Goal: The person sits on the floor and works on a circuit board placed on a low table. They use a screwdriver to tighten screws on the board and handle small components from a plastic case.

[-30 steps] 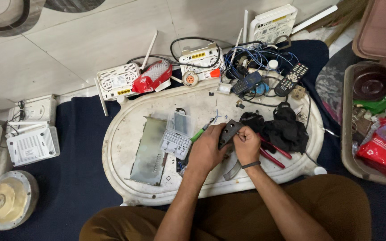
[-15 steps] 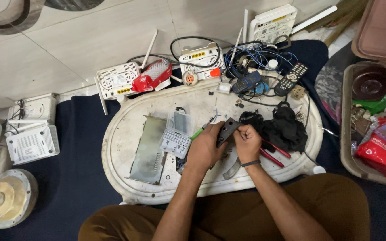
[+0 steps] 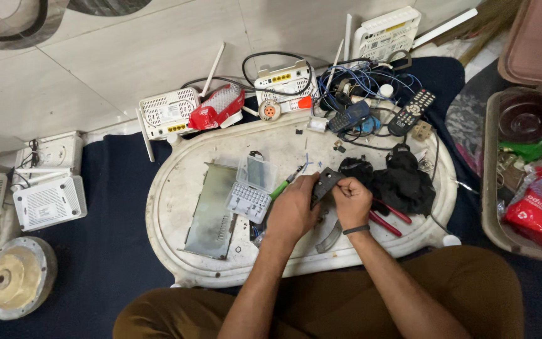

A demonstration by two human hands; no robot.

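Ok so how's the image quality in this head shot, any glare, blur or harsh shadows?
Head view: even, soft light, no harsh shadows; mild sheen on the floor tiles; the white tray is bright but not blown out. Left hand and right hand on the small dark part look sharp; edges bend slightly from the wide lens.

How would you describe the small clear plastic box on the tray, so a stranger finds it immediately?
Start at the white oval tray. Left of the left hand lies a grey metal plate; the clear plastic box sits at its right edge. It alone is transparent, lid open.
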